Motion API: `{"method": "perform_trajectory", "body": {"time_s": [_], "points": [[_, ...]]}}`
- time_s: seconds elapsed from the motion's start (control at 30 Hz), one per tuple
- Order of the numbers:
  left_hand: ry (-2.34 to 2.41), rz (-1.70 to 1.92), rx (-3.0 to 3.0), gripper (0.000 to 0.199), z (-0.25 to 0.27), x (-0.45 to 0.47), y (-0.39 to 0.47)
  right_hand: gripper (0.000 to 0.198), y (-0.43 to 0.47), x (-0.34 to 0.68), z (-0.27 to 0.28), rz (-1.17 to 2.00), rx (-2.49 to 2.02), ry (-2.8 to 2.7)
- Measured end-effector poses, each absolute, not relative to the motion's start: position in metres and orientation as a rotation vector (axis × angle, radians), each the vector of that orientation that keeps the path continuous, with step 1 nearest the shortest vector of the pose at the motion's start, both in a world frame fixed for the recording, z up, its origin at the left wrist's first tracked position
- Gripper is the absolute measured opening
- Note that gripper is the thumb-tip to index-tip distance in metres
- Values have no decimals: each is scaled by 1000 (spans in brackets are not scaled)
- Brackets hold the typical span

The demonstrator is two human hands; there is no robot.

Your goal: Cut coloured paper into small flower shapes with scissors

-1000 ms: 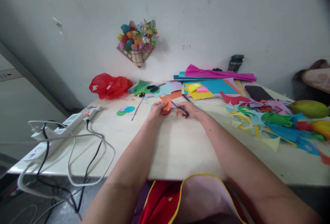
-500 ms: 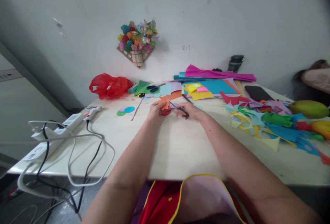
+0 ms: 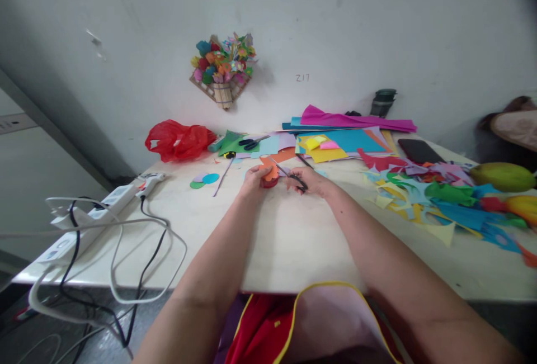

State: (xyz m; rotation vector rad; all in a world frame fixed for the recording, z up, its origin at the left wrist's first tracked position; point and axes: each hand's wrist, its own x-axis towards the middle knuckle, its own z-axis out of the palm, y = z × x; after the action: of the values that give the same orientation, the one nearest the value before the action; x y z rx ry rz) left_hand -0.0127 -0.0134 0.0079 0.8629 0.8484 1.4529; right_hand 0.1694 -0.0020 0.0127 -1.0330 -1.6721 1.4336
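Over the middle of the table, my left hand [image 3: 254, 178] pinches a small piece of orange paper [image 3: 271, 171] with a scalloped edge. My right hand [image 3: 311, 182] is closed round the dark handles of a pair of scissors [image 3: 298, 183]. The blades point up and to the left, close to the right edge of the orange piece; whether they touch it I cannot tell. Just below the orange piece lies something red and round [image 3: 269, 183], partly hidden. Green, lilac and blue paper circles [image 3: 210, 178] lie to the left of my hands.
Paper scraps [image 3: 419, 196] spread over the right side, near a phone [image 3: 419, 151] and a mango-like fruit [image 3: 501, 177]. Coloured sheets [image 3: 356, 141] and second scissors [image 3: 251, 143] lie at the back. A red plastic bag [image 3: 180, 140] and a power strip [image 3: 88, 230] are on the left.
The orange paper has turned slightly in my left hand and shifted a little to the right. My right hand and the scissors have hardly moved.
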Motion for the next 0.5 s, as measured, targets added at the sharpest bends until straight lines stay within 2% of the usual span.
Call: {"method": "perform_trajectory", "body": {"time_s": [0.5], "points": [[865, 1465, 845, 23, 10, -11, -14, 22, -9, 167, 22, 1416, -1051, -1642]]}}
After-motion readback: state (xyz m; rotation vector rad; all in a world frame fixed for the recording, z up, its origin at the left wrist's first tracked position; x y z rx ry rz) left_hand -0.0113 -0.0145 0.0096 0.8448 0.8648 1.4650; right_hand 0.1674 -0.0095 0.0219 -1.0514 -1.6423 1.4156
